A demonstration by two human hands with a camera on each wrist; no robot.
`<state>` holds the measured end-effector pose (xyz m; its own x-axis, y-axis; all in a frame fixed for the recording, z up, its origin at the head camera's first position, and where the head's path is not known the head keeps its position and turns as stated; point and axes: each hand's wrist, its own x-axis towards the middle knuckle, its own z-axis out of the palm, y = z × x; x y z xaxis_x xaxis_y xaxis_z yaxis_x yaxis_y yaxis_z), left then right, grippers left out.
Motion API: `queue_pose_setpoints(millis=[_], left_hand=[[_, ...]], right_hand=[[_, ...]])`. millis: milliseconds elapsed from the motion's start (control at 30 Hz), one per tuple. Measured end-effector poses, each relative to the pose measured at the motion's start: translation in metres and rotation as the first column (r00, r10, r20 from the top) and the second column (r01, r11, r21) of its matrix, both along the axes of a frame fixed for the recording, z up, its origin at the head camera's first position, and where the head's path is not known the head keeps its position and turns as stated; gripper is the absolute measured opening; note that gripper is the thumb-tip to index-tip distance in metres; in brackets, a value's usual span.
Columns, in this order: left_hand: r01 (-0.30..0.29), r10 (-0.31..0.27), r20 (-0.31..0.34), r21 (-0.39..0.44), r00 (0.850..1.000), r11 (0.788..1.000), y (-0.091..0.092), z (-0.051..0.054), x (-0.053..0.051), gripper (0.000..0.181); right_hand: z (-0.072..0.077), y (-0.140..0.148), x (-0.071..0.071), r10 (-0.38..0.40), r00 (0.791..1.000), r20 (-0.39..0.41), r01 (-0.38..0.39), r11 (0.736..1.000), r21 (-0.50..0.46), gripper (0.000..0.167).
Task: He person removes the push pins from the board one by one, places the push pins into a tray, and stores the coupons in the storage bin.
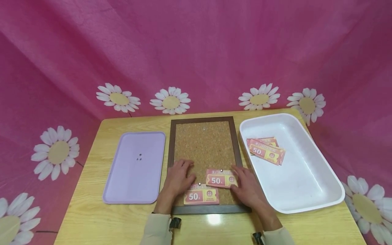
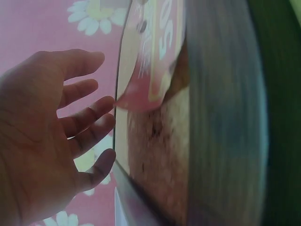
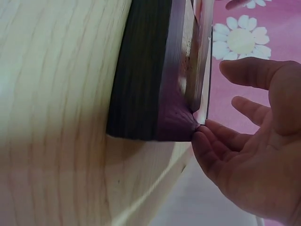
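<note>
A cork board [image 1: 203,143] in a dark wooden frame lies on the table. Two red and yellow coupons are on its lower part, the lower one [image 1: 196,196] and, above it to the right, another [image 1: 218,178], each with a small round pin at its top edge. My left hand [image 1: 179,178] is over the board's left side, its fingers relaxed and holding nothing; in the left wrist view the hand [image 2: 56,127] is beside a coupon [image 2: 153,70]. My right hand [image 1: 249,187] lies by the upper coupon's right end, fingers loosely bent, with fingertips at the frame's edge [image 3: 141,84].
A purple tray [image 1: 134,180] with several tiny dark pieces [image 1: 139,157] stands at the left. At the right, a white bin [image 1: 301,177] holds a loose pile of coupons [image 1: 266,151]. A pink curtain with daisies hangs behind the table [image 1: 88,190].
</note>
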<state>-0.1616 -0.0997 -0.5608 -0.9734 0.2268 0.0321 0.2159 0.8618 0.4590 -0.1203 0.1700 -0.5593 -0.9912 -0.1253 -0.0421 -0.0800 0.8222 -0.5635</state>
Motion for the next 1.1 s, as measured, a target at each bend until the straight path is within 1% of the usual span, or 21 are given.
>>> queue_pose_setpoints(millis=[100,233,400,533,667,767,933,1000,1100], left_hand=[[0.016,-0.016,0.017,0.0,1.0,1.0,0.005,-0.001,0.0,0.043],[0.027,-0.028,0.043,0.021,0.999,0.999,0.012,0.0,0.0,0.043],[0.041,-0.043,0.069,0.026,0.997,0.999,0.02,-0.001,-0.003,0.044],[0.066,-0.067,0.068,0.022,0.995,0.998,0.027,-0.003,-0.003,0.042],[0.093,-0.093,0.061,0.006,0.994,0.996,0.033,-0.006,-0.003,0.04],[0.109,-0.108,0.068,0.003,0.992,0.994,0.036,-0.007,-0.002,0.039],[0.111,-0.112,0.068,0.014,0.991,0.994,0.041,-0.008,-0.003,0.04],[0.11,-0.11,0.056,0.015,0.992,0.994,0.043,-0.009,-0.004,0.041],[0.115,-0.115,0.047,0.002,0.992,0.993,0.047,-0.009,-0.007,0.042]], right_hand=[[-0.001,0.0,0.0,0.001,1.0,-0.009,-0.001,1.0,0.008,0.066],[-0.001,-0.001,-0.002,0.008,0.999,-0.033,-0.007,1.0,0.015,0.065],[-0.003,0.001,-0.003,0.025,0.996,-0.085,-0.022,0.999,0.027,0.063],[-0.005,0.002,-0.003,0.03,0.993,-0.111,-0.026,0.999,0.036,0.063],[-0.008,0.003,-0.003,0.02,0.994,-0.109,-0.015,0.999,0.046,0.064],[-0.01,0.003,-0.003,0.015,0.995,-0.103,-0.009,0.998,0.057,0.065],[-0.013,0.004,-0.003,0.029,0.986,-0.161,-0.019,0.998,0.063,0.067],[-0.013,0.003,-0.003,0.036,0.982,-0.183,-0.025,0.997,0.066,0.067],[-0.013,0.003,-0.005,0.041,0.982,-0.185,-0.027,0.997,0.077,0.067]])
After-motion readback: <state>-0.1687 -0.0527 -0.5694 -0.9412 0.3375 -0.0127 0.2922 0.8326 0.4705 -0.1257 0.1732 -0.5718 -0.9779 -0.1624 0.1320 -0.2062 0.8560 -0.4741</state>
